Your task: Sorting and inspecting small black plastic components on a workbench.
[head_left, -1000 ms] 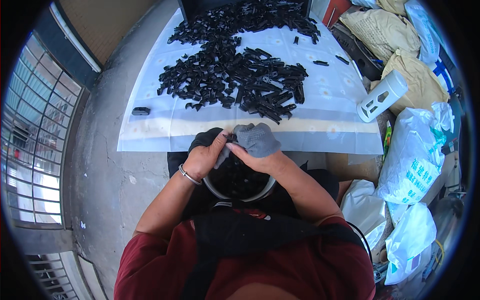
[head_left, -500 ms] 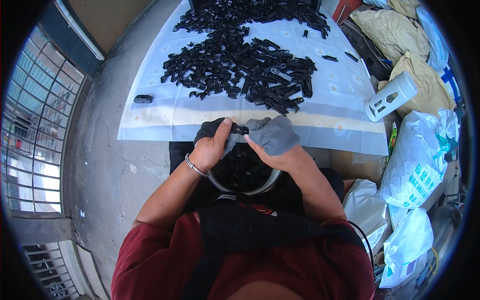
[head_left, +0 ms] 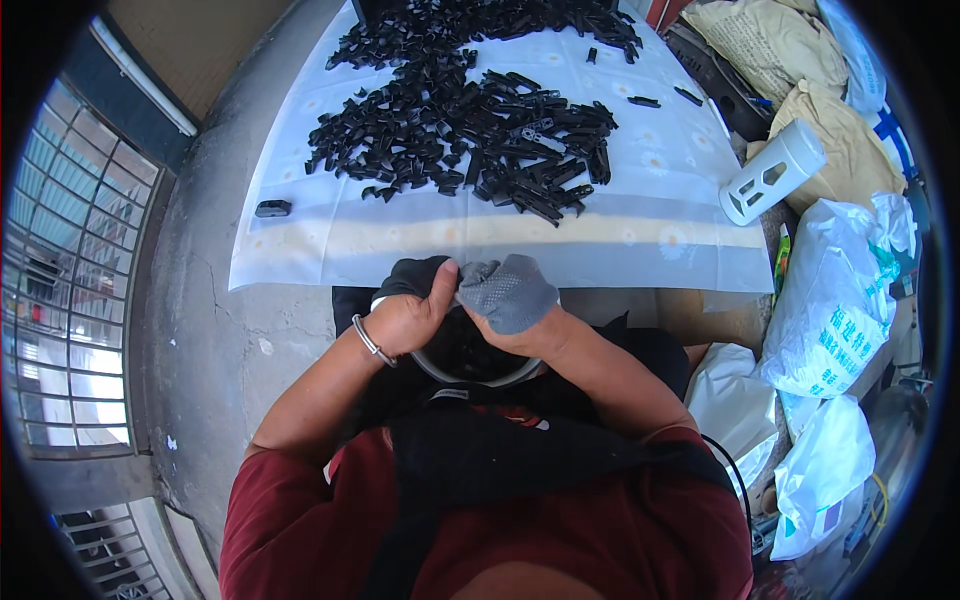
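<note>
My two hands are pressed together over a bucket [head_left: 438,370] of dark pieces between my legs, just off the table's near edge. My left hand [head_left: 415,305], its fingers in a dark glove and its thumb bare, is closed. Against it, my right hand [head_left: 510,298] is closed too, in a grey knit glove that leaves the thumb uncovered. Between them they grip a small black plastic part, which their fingers now almost wholly cover. Beyond them, a heap of black plastic parts [head_left: 400,130] spreads over the table; longer black pieces [head_left: 540,150] lie on its right side.
A pale flowered cloth [head_left: 330,245] covers the table. One black part [head_left: 273,208] lies apart at its left. A white cylinder with cut-outs [head_left: 775,172] leans at the right edge. Sacks [head_left: 825,300] crowd the right side; a barred window [head_left: 75,270] is at left.
My hands have drawn together and slightly down toward the bucket, covering the black part that showed between them. The table and heap sit a little further left and up in view.
</note>
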A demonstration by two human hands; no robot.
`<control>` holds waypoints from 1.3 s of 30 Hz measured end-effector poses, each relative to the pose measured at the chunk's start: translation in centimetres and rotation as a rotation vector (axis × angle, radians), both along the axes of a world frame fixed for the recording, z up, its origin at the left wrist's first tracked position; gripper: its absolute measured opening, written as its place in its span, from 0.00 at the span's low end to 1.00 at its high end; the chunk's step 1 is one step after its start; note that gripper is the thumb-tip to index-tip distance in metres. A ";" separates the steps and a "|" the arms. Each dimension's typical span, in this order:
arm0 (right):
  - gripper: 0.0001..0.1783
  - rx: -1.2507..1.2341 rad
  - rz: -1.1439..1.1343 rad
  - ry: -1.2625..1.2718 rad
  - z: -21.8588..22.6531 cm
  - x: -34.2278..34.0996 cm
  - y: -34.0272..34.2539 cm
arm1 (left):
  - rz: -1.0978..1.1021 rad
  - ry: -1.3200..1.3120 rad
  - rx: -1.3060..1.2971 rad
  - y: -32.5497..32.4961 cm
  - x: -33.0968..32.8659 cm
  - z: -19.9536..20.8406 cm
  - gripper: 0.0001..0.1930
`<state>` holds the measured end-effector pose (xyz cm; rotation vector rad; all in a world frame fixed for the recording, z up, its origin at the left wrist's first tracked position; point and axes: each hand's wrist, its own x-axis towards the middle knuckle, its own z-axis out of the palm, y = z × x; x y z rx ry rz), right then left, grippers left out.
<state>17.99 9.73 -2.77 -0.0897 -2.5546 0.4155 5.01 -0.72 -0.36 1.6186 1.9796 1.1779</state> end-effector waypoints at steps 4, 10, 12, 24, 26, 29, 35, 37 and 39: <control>0.12 -0.187 0.024 -0.054 0.8 0.5 -0.5 | -0.069 0.077 -0.338 0.1 -1.8 2.7 0.24; 0.10 -0.057 -0.328 -0.036 2.2 1.8 4.8 | 0.146 0.506 -0.021 3.2 -2.2 1.1 0.13; 0.10 0.198 -0.424 0.002 0.8 1.3 6.5 | 0.150 0.577 0.001 5.8 -2.1 0.4 0.09; 0.14 0.291 -0.488 0.069 0.1 1.3 8.8 | 0.159 0.769 -0.070 9.5 -2.3 -1.1 0.09; 0.15 0.138 -0.471 0.166 0.4 2.0 8.7 | 0.214 0.721 -0.002 8.6 -2.5 -1.1 0.08; 0.15 0.113 -0.455 -0.017 0.1 2.3 7.6 | 0.167 0.740 -0.090 8.0 -3.2 -1.3 0.09; 0.12 0.072 -0.440 -0.210 2.3 1.3 6.2 | 0.132 0.771 -0.058 8.0 -3.9 -1.3 0.10; 0.12 0.006 -0.453 -0.297 2.4 1.4 6.5 | 0.142 0.846 -0.138 8.6 -3.7 -1.0 0.08; 0.13 0.074 -0.465 -0.206 1.9 1.5 6.6 | 0.128 0.857 -0.089 8.4 -3.4 -1.5 0.08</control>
